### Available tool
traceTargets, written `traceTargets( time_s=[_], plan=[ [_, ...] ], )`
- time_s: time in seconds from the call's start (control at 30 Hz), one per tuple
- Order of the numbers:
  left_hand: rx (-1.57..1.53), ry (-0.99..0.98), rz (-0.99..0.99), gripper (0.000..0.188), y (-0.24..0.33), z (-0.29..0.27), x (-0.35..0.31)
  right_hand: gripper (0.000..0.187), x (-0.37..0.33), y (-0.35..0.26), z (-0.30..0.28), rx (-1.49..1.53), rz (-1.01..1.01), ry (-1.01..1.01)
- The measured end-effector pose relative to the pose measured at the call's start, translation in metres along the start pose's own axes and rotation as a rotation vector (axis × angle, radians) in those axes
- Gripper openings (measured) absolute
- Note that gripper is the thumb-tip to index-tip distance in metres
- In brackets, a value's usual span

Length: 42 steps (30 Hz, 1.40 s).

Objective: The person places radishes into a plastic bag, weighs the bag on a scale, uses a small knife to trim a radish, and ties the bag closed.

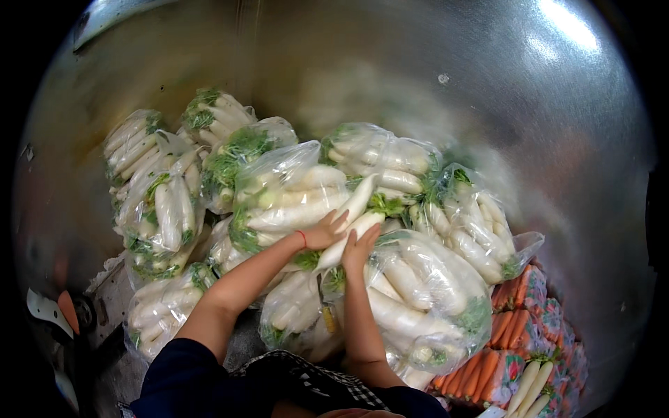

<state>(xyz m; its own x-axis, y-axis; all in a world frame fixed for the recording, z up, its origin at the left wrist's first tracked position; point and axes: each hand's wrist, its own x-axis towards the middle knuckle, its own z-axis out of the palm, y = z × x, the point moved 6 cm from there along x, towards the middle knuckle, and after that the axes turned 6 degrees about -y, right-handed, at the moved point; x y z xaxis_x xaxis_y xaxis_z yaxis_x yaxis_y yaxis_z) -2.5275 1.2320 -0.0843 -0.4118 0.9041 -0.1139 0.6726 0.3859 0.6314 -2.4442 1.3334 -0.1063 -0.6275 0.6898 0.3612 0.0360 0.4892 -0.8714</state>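
Two loose white daikon radishes lie between my hands, over the pile of bagged ones. My left hand [326, 232], with a red cord at its wrist, grips the lower end of the upper daikon [360, 197]. That hand's thumb side is partly hidden. My right hand [358, 252] is closed around the side of the lower daikon [345, 241], whose cut green leaf end [385, 205] points up and right. Beside my right hand is a large clear bag of daikons [418, 292]. Another daikon bag [296, 202] sits just beyond my left hand.
More clear bags of daikons [160, 209] are heaped at left and along the back. Bagged carrots [481, 376] are stacked at lower right, with a few loose daikons [531, 386] on them. A shiny metal wall [446, 76] curves behind the heap.
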Motion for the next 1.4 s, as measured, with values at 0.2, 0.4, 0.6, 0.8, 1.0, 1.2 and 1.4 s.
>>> traceTargets(
  time_s=[0.2, 0.4, 0.6, 0.8, 1.0, 1.2, 1.4],
  plan=[
    [0.072, 0.114, -0.051, 0.06, -0.002, -0.007, 0.022, 0.066, 0.005, 0.037, 0.002, 0.174, 0.172, -0.136],
    [0.063, 0.218, 0.014, 0.053, 0.011, -0.026, 0.002, 0.05, -0.009, 0.009, -0.019, 0.216, 0.048, -0.142],
    [0.117, 0.247, 0.153, 0.049, 0.02, -0.02, -0.029, 0.041, -0.007, -0.016, -0.049, 0.103, 0.074, -0.25],
    [-0.156, 0.462, 0.188, 0.044, 0.021, 0.005, -0.119, 0.036, -0.03, -0.046, -0.075, -0.367, 0.033, -0.32],
    [-0.437, 0.51, -0.197, 0.041, -0.034, 0.11, -0.283, 0.023, -0.043, -0.062, -0.09, -0.159, -0.168, -0.144],
    [-0.412, -0.002, -1.033, 0.051, -0.076, 0.33, -0.489, 0.014, -0.13, -0.086, -0.041, 0.725, -0.437, 0.053],
    [-0.989, 0.491, -1.503, 0.064, -0.05, 0.525, -0.616, 0.013, -0.303, -0.115, 0.114, 0.617, -0.212, -1.173]
  ],
)
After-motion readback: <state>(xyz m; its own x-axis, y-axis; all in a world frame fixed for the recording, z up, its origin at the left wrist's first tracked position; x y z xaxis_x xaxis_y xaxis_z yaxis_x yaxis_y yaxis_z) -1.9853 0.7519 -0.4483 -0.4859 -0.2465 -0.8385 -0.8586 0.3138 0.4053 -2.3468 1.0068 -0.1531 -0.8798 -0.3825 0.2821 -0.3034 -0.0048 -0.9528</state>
